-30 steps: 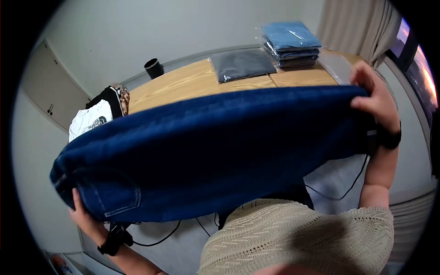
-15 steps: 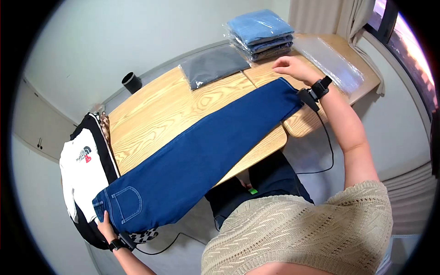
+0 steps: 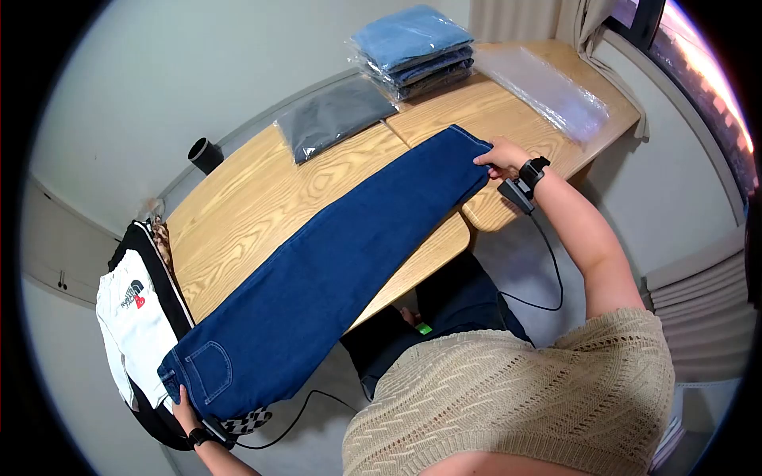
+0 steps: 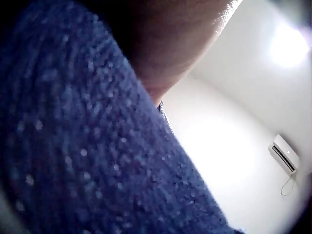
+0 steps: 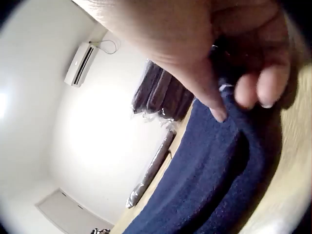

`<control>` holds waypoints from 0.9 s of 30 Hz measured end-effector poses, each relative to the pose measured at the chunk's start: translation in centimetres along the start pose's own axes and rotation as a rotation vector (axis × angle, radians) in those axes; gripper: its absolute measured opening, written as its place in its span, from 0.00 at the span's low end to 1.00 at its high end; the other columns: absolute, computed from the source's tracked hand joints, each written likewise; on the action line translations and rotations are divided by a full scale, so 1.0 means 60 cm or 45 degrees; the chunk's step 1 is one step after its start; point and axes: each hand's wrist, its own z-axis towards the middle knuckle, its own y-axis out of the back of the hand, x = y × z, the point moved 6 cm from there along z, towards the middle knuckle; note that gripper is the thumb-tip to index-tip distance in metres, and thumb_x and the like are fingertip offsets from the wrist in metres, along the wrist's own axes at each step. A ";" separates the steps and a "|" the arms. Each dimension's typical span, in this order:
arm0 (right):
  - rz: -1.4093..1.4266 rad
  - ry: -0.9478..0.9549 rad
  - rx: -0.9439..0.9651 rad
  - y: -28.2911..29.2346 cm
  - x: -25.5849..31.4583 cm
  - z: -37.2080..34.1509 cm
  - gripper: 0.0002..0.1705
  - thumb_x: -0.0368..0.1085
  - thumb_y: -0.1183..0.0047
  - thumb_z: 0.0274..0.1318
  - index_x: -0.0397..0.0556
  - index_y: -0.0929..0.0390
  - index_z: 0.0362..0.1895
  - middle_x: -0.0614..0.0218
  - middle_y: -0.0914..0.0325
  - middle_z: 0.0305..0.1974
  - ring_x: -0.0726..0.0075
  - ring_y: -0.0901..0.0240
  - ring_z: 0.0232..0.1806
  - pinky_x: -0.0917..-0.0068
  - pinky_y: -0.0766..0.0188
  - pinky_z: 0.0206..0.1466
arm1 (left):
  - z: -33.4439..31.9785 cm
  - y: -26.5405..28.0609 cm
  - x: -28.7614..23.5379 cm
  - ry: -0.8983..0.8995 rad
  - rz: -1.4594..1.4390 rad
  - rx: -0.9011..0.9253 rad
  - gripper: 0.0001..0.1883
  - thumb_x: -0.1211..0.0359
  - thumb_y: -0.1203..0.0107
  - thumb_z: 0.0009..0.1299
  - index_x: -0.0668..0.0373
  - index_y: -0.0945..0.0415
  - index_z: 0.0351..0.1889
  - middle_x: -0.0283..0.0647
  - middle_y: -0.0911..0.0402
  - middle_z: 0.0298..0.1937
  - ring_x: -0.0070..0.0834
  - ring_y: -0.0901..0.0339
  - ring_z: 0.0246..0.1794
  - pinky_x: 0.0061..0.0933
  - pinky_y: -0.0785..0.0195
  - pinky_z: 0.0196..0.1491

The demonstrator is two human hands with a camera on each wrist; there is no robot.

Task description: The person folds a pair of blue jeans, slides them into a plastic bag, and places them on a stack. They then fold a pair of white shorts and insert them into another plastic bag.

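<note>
Dark blue jeans [image 3: 317,254] lie lengthwise across the table, folded along the legs, with a stitched back pocket near the waist end. At the waistband my left hand [image 3: 185,411] grips the denim, thumb on top and fingers hidden beneath. Denim [image 4: 97,146] fills much of the left wrist view, below part of that hand [image 4: 165,44]. My right hand [image 3: 506,156] pinches the hem at the far leg end. Close up in the right wrist view, the thumb of the right hand [image 5: 195,58] presses on the jeans [image 5: 195,161] while the fingers curl at the edge.
At the back stand a stack of bagged folded jeans [image 3: 413,40] and a bagged dark garment [image 3: 337,115]. Clear plastic bags [image 3: 548,87] lie at the right. White and black clothes [image 3: 135,317] are at the table's left edge. A black cylinder [image 3: 205,156] stands behind.
The jeans came down from being held up and now lie flat on the table. My right hand let go of the leg end, then came back down and took its hem. My left hand stayed on the waistband.
</note>
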 end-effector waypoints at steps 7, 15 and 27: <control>-0.030 0.521 -0.163 0.118 0.057 -0.037 0.19 0.37 0.41 0.55 0.47 0.25 0.51 0.71 0.23 0.28 0.79 0.30 0.23 0.80 0.29 0.26 | -0.058 -0.034 -0.168 -0.099 -0.072 -0.008 0.25 0.57 0.43 0.68 0.69 0.28 0.53 0.46 0.21 0.49 0.32 0.23 0.43 0.31 0.31 0.49; -0.470 0.686 -0.630 0.307 0.015 -0.019 0.18 0.39 0.40 0.55 0.41 0.23 0.47 0.67 0.22 0.35 0.74 0.27 0.35 0.75 0.28 0.36 | -0.003 -0.181 -0.273 -0.280 0.342 0.063 0.28 0.56 0.42 0.67 0.72 0.29 0.54 0.52 0.23 0.50 0.39 0.25 0.47 0.34 0.33 0.51; 0.227 0.035 -0.438 0.260 -0.025 0.032 0.14 0.43 0.52 0.65 0.45 0.26 0.42 0.67 0.23 0.31 0.75 0.25 0.29 0.77 0.26 0.29 | -0.488 -0.495 -0.461 -1.267 0.532 0.862 0.37 0.62 0.33 0.54 0.58 0.34 0.63 0.57 0.40 0.68 0.53 0.44 0.69 0.47 0.48 0.67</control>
